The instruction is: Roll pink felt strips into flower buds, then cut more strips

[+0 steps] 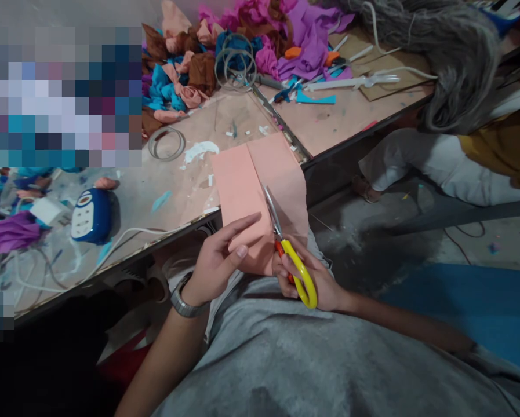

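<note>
A folded peach sheet that looks like crepe paper spans the table's front edge and my lap. My left hand, with a metal watch on its wrist, grips the sheet's near left side. Its thumb and a straight finger lie on top, while the other fingers are mostly hidden. In my right hand is a pair of scissors with yellow and red handles. The blades point away from me along the right edge of the sheet's upper layer. A wider peach layer shows beneath and to the right.
Crumpled coloured pieces heap at the back of the table. Wire rings, a blue-white power strip and cables lie to the left. A glue gun and a grey fibre bundle are at right, near a seated person's leg.
</note>
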`<state>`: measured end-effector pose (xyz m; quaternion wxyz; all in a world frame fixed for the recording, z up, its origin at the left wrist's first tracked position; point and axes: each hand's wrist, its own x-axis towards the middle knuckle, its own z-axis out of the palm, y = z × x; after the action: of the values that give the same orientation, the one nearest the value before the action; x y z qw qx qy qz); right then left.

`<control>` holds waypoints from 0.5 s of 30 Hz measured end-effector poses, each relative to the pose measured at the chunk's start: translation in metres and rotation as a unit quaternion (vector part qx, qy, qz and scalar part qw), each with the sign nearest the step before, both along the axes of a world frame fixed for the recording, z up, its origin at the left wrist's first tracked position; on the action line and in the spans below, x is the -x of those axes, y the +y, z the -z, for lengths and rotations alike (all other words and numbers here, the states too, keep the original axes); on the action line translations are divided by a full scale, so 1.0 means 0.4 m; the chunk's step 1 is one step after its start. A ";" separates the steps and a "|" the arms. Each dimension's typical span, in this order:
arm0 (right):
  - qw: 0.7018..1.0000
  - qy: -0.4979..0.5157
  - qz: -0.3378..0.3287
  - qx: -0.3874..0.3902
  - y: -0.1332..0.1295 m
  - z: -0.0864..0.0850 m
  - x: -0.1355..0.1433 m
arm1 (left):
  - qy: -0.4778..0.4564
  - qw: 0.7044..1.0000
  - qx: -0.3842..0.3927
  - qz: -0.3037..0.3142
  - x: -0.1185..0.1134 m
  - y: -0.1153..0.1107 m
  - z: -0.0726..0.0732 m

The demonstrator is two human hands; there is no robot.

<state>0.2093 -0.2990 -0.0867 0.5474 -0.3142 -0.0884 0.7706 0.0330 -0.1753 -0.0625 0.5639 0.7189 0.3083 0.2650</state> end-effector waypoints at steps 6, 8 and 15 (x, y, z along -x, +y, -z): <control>1.000 -0.019 -0.003 0.003 0.003 -0.011 0.002 | -0.007 1.000 0.005 0.000 0.000 0.000 0.001; 1.000 -0.025 -0.004 0.001 0.003 -0.011 0.002 | -0.008 1.000 0.003 0.001 -0.001 -0.001 0.001; 1.000 -0.017 -0.015 -0.020 0.001 0.000 -0.001 | 0.001 1.000 -0.010 0.003 -0.007 -0.008 0.001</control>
<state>0.2098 -0.2984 -0.0866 0.5408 -0.3145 -0.1177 0.7712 0.0357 -0.1784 -0.0628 0.5568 0.7261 0.3040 0.2653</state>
